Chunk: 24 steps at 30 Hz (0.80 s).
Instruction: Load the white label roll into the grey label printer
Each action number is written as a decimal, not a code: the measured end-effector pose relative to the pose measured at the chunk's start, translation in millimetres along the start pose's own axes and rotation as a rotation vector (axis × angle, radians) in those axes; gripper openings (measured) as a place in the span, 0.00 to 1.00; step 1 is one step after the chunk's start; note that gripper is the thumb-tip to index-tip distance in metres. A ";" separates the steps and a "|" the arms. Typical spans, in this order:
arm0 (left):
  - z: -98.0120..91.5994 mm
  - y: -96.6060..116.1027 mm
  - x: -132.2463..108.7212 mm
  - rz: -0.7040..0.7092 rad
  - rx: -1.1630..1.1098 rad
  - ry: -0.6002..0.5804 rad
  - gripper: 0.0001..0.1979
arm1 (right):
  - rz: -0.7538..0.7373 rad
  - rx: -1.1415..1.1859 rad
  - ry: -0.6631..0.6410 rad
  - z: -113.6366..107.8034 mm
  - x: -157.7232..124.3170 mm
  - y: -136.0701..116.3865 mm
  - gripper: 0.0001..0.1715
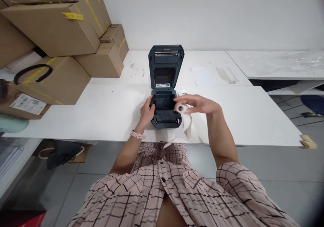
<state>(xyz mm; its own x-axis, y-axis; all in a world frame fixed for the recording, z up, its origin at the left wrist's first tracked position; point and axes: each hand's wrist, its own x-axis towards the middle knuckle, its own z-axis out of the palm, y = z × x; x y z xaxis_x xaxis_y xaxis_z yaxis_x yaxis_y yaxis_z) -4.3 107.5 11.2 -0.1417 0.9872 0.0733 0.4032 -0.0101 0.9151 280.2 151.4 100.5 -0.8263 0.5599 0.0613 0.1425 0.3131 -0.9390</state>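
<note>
A dark label printer (165,118) stands on the white table with its lid (165,63) tilted up and back, so its inner bay shows. My left hand (147,111) grips the printer's left edge, thumb at the inside of the bay. In my right hand (199,104), just right of the bay, is a small white paper roll (181,108), held between thumb and fingers with its core end facing me. A loose strip of paper (186,127) trails from the roll past the printer's right side and over the table's front edge.
Cardboard boxes (63,28) with yellow tape are piled at the left. A white paper sheet (201,76) lies behind my right hand. At the right front corner of the table (253,119) there is a tan corner pad (308,142). A chair (314,104) stands farther right.
</note>
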 end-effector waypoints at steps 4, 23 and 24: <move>0.3 -0.7 -1.6 -0.004 0.002 -0.007 0.27 | -0.066 0.135 0.412 -10.6 -89.8 37.9 0.24; 3.6 -20.5 8.2 0.082 0.008 0.037 0.25 | 0.192 0.080 0.525 -23.9 -58.8 116.4 0.39; 3.3 -19.3 7.5 0.083 0.016 0.036 0.26 | 0.190 0.083 0.522 -27.1 -59.7 111.4 0.41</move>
<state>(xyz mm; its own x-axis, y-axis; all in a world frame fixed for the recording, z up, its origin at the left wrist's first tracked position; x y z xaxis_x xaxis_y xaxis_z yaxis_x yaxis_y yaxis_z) -10.1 115.6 -7.2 -0.1392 0.9767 0.1632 0.4294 -0.0890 0.8987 360.2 173.8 1.4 -0.4083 0.9124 0.0283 0.2013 0.1202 -0.9721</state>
